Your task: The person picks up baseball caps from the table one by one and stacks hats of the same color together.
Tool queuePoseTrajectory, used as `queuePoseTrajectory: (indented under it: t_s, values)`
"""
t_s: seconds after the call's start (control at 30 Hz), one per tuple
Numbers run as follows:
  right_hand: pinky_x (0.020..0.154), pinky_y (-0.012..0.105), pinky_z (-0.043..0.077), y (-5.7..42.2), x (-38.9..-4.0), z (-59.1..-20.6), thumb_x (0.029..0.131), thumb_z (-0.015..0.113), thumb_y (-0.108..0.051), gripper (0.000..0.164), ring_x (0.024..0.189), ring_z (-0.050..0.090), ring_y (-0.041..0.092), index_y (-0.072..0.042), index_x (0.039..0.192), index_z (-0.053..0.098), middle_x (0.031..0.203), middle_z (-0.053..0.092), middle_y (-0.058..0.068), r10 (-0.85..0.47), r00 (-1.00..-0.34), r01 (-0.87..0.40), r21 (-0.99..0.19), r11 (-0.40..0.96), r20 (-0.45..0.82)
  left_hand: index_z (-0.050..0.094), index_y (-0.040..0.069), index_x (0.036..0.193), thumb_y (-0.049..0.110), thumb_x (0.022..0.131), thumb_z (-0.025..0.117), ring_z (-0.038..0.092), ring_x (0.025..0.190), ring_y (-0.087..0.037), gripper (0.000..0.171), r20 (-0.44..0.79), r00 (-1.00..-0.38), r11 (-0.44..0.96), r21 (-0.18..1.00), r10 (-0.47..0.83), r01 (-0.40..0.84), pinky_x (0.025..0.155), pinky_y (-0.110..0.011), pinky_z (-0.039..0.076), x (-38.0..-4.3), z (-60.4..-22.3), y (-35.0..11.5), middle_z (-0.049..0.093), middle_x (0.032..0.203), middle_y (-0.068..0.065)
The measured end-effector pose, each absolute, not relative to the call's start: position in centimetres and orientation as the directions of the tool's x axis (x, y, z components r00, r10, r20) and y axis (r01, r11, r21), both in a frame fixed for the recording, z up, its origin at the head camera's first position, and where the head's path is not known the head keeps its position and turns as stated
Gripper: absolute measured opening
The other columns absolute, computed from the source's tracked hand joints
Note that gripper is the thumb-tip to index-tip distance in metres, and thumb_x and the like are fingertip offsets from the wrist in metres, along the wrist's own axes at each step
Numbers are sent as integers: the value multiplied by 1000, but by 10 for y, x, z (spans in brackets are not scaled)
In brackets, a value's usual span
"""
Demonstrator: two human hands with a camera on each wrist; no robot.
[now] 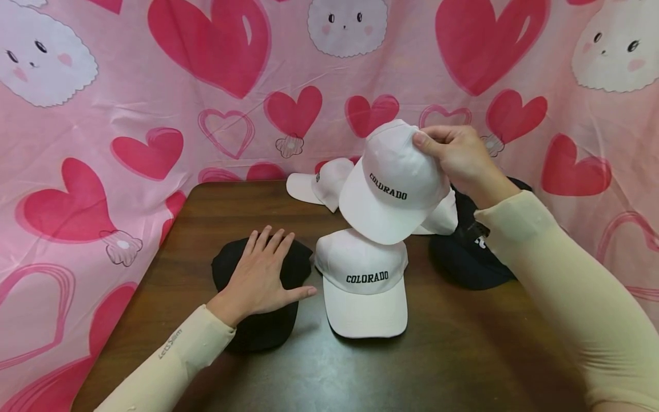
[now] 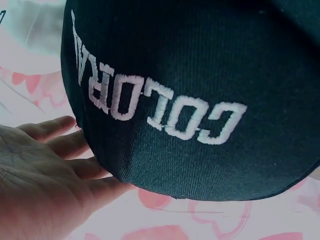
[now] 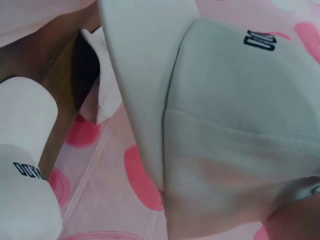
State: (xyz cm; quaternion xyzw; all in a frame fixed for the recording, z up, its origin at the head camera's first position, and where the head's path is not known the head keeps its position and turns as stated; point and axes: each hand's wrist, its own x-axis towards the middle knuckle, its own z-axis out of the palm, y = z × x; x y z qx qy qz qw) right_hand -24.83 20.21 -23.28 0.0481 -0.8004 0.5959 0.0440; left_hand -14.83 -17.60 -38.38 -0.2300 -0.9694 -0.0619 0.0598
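My right hand point(image 1: 458, 157) pinches a white cap point(image 1: 393, 171) by its crown, thumb toward me. That cap has black COLORADO lettering and is held up with its brim tilted down to the left. Just below and in front of it, a second white COLORADO cap point(image 1: 365, 312) lies on the table, brim toward me. To its left, my left hand point(image 1: 259, 277) lies over a black cap point(image 1: 270, 332), fingers straight and spread. White COLORADO lettering shows on the black cap point(image 2: 190, 165) in the left wrist view. The held cap point(image 3: 225, 90) fills much of the right wrist view.
On the brown table point(image 1: 463, 355), a white cap point(image 1: 304, 189) sits at the back left. Another white cap point(image 1: 443, 214) is partly hidden behind the held one. Dark caps point(image 1: 458, 266) lie at the right, partly behind my right forearm. A pink heart-print cloth point(image 1: 180, 103) hangs behind.
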Motion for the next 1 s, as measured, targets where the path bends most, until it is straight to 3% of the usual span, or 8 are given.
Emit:
queuePoseTrajectory:
  t_s: [0.3, 0.7, 1.0]
  values:
    - [72, 26, 59, 201, -238, -241, 97, 72, -22, 20, 92, 65, 18, -15, 112, 81, 97, 74, 0, -224, -958, -221, -957, 189, 177, 37, 7, 159, 93, 75, 49, 20, 153, -43, 121, 142, -882, 881, 93, 450, 464, 125, -59, 5, -145, -386, -173, 38, 161, -20]
    - [69, 29, 60, 200, -232, -255, 99, 66, -8, 18, 82, 70, 16, -6, 111, 80, 95, 76, 6, -518, -833, -228, -974, 1, 194, 35, 9, 160, 94, 77, 46, 19, 153, -42, 119, 161, -862, 862, 91, 480, 498, 125, -58, 4, -141, -386, -181, 37, 162, -17]
    - [70, 34, 62, 198, -226, -264, 100, 64, -6, 20, 85, 70, 22, -5, 113, 79, 97, 76, 10, -628, -759, -279, -957, 79, 170, 34, 10, 160, 92, 77, 49, 18, 154, -43, 118, 162, -871, 874, 78, 463, 479, 125, -58, 4, -142, -384, -188, 34, 163, -17]
